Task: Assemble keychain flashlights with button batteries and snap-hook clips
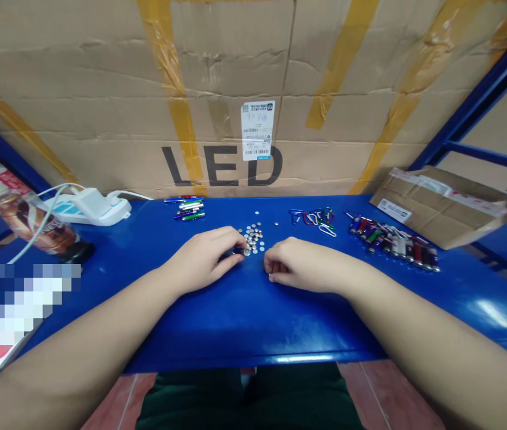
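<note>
Small round silver button cells [254, 233] lie in a loose pile at the middle of the blue table. At the pile's near left edge is my left hand [211, 254], thumb and fingers bent into a pinch around a button cell [247, 252] at the fingertips. My right hand [291, 263] rests just right of the pile, its fingers curled in towards the thumb. Whatever those fingers hold, if anything, is hidden. One button cell [276, 224] lies apart, beyond my right hand, and another sits behind the pile.
Coloured metal tubes [190, 208] lie back left. Carabiners [318, 219] and several small flashlights [396, 243] are at right, before a cardboard box [445, 206]. A drink bottle [33, 209] and power strip [87, 206] are at left. A large carton [217, 71] stands behind.
</note>
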`<state>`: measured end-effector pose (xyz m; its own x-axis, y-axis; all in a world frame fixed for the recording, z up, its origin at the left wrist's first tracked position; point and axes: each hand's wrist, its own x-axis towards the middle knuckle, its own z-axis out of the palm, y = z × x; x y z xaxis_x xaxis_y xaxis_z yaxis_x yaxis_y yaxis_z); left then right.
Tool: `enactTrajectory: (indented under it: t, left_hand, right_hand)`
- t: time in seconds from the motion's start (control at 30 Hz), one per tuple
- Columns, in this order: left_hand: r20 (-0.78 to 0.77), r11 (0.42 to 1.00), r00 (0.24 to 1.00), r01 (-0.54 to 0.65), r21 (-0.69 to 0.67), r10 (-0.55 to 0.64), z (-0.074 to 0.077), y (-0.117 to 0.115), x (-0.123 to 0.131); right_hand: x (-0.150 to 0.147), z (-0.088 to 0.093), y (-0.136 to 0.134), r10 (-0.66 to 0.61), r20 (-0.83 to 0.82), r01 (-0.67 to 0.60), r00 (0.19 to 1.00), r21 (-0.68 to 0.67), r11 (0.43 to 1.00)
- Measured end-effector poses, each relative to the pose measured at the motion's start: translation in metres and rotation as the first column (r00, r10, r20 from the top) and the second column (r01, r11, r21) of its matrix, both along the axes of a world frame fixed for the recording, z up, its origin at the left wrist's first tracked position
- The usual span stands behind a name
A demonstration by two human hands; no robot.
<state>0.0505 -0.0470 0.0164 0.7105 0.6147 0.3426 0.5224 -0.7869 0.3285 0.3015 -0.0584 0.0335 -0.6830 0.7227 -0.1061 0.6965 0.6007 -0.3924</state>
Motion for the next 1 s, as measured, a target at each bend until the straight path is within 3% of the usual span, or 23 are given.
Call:
enactTrajectory:
  t: [0.13, 0.23, 0.33, 0.57, 1.0]
  left_hand:
    - [0.001, 1.0, 1.0, 0.002, -0.004, -0.002, -0.001, 0.001, 0.0]
    - [0.0, 1.0, 1.0, 0.002, -0.008, -0.002, 0.0, 0.0, 0.0]
    - [-0.01, 1.0, 1.0, -0.001, -0.021, 0.0, 0.0, 0.0, 0.0]
    - [-0.008, 1.0, 1.0, 0.016, -0.007, -0.016, 0.0, -0.002, 0.001]
    - [0.002, 0.999, 0.999, 0.048, 0.001, -0.048, -0.001, -0.001, 0.001]
  right_hand:
    - [0.003, -0.002, 0.006, 0.014, -0.15, -0.024, 0.989, -0.064, 0.998]
    - [0.003, -0.005, 0.009, -0.022, -0.415, -0.018, 0.91, -0.092, 0.996]
    - [0.0, -0.005, 0.007, 0.015, -0.556, -0.025, 0.831, -0.01, 1.0]
    - [-0.006, -0.007, 0.004, 0.217, -0.433, -0.061, 0.875, 0.346, 0.936]
    - [-0.004, -0.008, 0.006, 0.303, -0.349, -0.136, 0.887, 0.43, 0.893]
